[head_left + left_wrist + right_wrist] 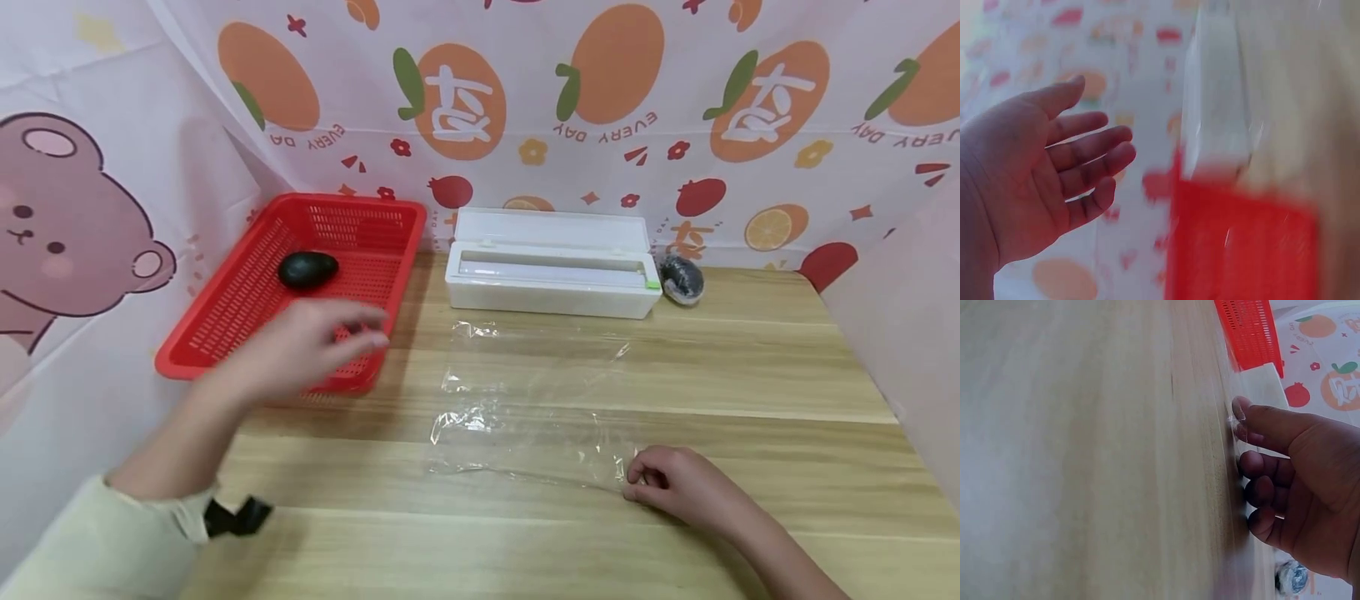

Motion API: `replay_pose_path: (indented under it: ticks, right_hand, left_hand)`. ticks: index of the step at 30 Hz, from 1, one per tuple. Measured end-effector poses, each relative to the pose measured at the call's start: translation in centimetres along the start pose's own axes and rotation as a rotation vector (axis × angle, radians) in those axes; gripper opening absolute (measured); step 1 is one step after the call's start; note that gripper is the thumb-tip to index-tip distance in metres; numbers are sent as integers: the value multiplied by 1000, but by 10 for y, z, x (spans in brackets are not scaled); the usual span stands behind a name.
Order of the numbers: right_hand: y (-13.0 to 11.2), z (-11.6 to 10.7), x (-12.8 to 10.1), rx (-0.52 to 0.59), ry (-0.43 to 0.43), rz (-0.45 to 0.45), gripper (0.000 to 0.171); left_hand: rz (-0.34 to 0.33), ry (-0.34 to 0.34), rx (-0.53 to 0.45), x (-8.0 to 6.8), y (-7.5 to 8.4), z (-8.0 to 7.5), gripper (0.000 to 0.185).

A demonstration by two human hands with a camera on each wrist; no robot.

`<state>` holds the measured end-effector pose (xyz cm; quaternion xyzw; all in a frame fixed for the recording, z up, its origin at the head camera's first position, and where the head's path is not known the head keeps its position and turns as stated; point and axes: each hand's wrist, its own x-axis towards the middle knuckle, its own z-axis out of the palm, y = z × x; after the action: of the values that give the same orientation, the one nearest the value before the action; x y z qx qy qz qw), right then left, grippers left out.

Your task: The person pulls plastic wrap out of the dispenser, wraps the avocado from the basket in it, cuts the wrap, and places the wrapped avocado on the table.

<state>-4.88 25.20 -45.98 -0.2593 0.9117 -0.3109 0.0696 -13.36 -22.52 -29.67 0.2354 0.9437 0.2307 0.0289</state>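
Left hand [315, 342] hovers over near edge of red basket [225, 321], fingers [1094, 147] loosely spread, holding nothing; motion-blurred. Avocado [308, 270] dark, oval, lies in basket's far half, just beyond hand, apart from it. Cling film sheet [525, 408] clear, wrinkled, glinting at creases, spread flat on worktop [750, 367] centre, before white film dispenser [551, 262], lid up. Wrapped dark lump [681, 279] beside dispenser's right end. Right hand [678, 483] rests on worktop, curled fingers [1260, 422] pinching sheet's near right corner.
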Motion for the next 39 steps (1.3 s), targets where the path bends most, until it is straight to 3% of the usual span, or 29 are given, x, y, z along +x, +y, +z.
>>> replay_pose_path:
  ticks: [4, 7, 11, 16, 22, 26, 29, 36, 39]
  right_hand:
    - [0, -1, -1, 12, 0, -12, 16]
    - [0, -1, -1, 21, 7, -28, 14]
    - [1, -1, -2, 32, 5, -35, 10]
    - [1, -1, -5, 42, -2, -24, 10]
    - [1, -2, -10, 28, 31, -73, 13]
    - [3, -2, -11, 6, 72, -127, 14]
    - [4, -1, -12, -10, 99, -155, 15]
    - [6, 2, -10, -47, 115, -225, 9]
    - [7, 2, -11, -45, 109, -221, 8]
  left_hand:
    - [-120, 14, 110, 27, -38, -47, 45]
    - [-184, -42, 195, 48, -69, -66, 54]
    - [-261, -165, 297, 68, -106, -68, 66]
    - [-285, -262, 383, 84, -137, -57, 68]
    - [-277, -302, 366, 95, -154, -49, 69]
    - [-317, -358, 272, 96, -159, -46, 77]
    - [-348, -365, 214, 95, -161, -47, 83]
    - [-287, -370, 324, 95, -162, -54, 72]
    - [-295, -388, 322, 98, -164, -54, 62]
